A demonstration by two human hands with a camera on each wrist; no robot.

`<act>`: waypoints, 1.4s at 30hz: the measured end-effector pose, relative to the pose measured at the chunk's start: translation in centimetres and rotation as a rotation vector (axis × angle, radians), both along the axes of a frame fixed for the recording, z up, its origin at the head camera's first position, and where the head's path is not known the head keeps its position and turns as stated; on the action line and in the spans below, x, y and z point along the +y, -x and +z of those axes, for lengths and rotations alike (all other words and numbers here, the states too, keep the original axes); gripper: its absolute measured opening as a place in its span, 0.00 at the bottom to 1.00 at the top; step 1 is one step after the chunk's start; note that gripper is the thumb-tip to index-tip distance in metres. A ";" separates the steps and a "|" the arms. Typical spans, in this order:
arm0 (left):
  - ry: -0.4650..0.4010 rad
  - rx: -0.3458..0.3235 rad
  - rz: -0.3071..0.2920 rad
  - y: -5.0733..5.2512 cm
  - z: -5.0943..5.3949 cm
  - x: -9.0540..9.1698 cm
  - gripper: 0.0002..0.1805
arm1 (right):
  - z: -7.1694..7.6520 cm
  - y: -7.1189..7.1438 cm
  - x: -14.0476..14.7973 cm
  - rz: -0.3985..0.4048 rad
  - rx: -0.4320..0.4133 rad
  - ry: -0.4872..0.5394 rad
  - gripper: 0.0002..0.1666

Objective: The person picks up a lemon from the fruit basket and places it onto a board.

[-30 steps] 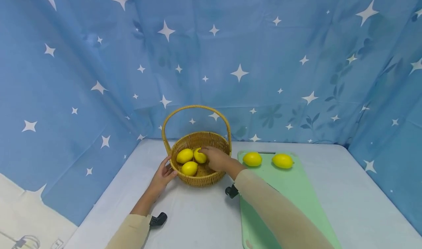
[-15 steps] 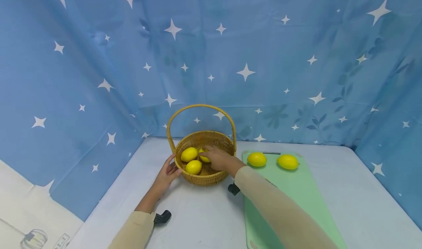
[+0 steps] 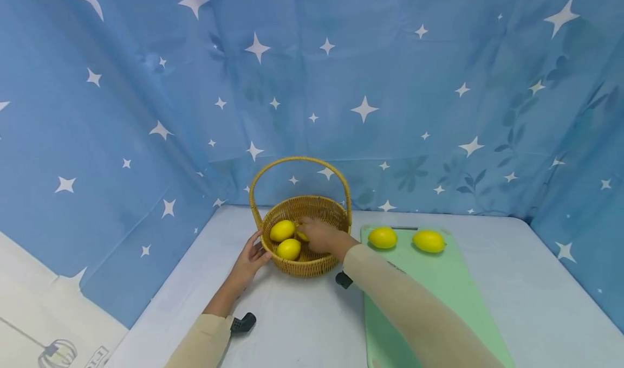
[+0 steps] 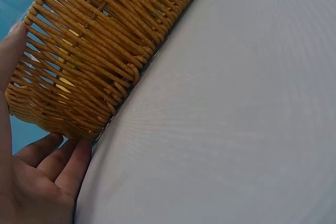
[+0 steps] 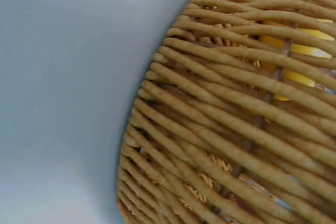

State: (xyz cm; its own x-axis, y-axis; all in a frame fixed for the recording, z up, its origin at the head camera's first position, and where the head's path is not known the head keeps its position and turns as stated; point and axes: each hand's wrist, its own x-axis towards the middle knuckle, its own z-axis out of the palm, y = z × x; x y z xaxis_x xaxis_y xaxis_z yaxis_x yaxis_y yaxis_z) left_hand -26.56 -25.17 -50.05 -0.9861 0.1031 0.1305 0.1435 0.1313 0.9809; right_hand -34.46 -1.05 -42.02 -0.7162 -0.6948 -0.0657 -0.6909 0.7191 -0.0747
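A woven wicker basket (image 3: 304, 269) with a tall arched handle stands at the back of the table. Inside it, two yellow lemons, one behind (image 3: 282, 231) and one in front (image 3: 288, 249), lie at the left. My right hand (image 3: 319, 234) reaches into the basket, its fingers around a third lemon (image 3: 302, 234) that they mostly cover. With thumb and fingers, my left hand (image 3: 251, 258) holds the basket's left side; the left wrist view has the thumb near the rim and the fingertips against the lower wall. In the right wrist view the hand is hidden, and yellow shows through the weave.
Right of the basket lies a light green cutting board (image 3: 439, 281). Two more lemons, one left (image 3: 382, 238) and one right (image 3: 429, 241), rest on its far end. A blue star-patterned curtain (image 3: 312, 86) hangs behind the white table (image 3: 302, 324).
The head view has shifted slightly, so everything sits further right in it. My right hand has closed further over the third lemon, hiding more of it. The left hand stays at the basket.
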 end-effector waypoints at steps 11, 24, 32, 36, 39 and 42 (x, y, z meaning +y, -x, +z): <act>-0.002 -0.012 -0.003 -0.1 0.2 0.1 0.41 | 0.6 -0.1 0.5 -0.113 -0.065 0.027 0.35; 0.011 -0.005 0.000 0.1 0.1 -0.1 0.42 | 1.0 -0.2 1.3 -0.194 -0.118 -0.055 0.34; -0.009 -0.022 0.002 -0.1 0.0 0.1 0.42 | 1.5 -1.0 1.8 -0.192 -0.167 -0.016 0.34; 0.003 -0.014 0.005 0.0 0.2 0.1 0.42 | 1.9 -1.3 2.1 -0.161 -0.146 0.012 0.37; 0.008 -0.012 0.009 -0.1 0.2 0.1 0.42 | 2.1 -1.4 2.4 -0.133 -0.119 0.021 0.40; 0.014 -0.012 0.007 -0.2 0.4 0.1 0.41 | 2.5 -1.7 2.6 -0.110 -0.107 0.031 0.41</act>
